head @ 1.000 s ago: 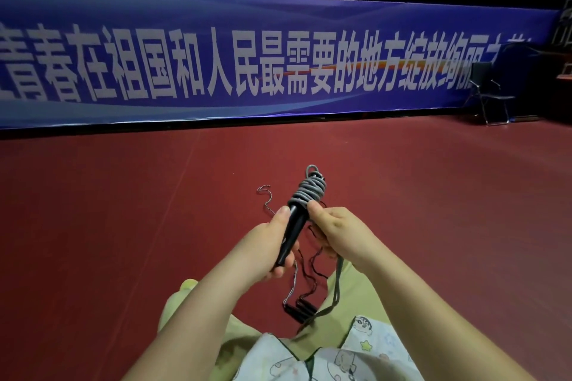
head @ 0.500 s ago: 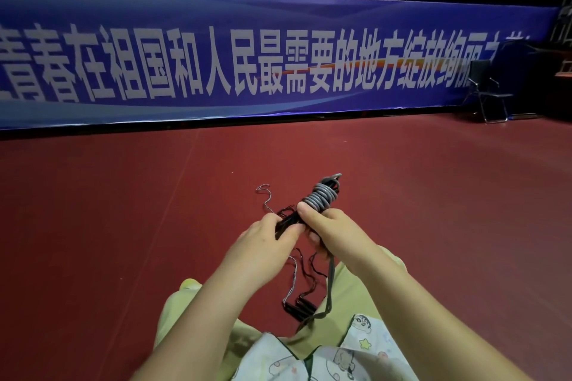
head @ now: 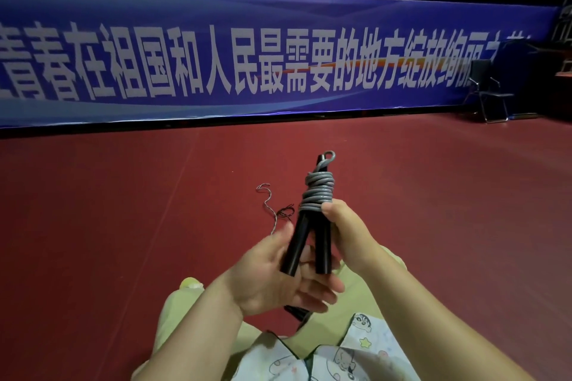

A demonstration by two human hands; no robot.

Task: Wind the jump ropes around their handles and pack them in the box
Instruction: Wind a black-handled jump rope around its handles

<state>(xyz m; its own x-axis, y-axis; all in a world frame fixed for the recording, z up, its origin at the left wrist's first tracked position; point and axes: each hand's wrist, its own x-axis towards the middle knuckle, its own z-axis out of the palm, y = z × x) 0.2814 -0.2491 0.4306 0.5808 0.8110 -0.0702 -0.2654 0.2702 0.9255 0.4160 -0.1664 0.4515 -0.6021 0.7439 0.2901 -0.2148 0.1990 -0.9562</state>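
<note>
Above the red floor [head: 123,226], the grey rope [head: 317,192], wound around two black handles [head: 309,244], is gripped by the right hand [head: 349,232] just below the coil. The left hand [head: 278,275] is spread flat, fingers straight, under the handle ends.

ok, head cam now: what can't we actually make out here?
- Box: not in the head view at all.
- Left hand: motion-blurred, so finger contact with the black handles is unclear.
- Second rope's handles: mostly hidden under the left hand.
- Gray rope free end: hidden in the coil, tucked or loose unknown.
- Right hand: its fingers sit behind the handles.
</note>
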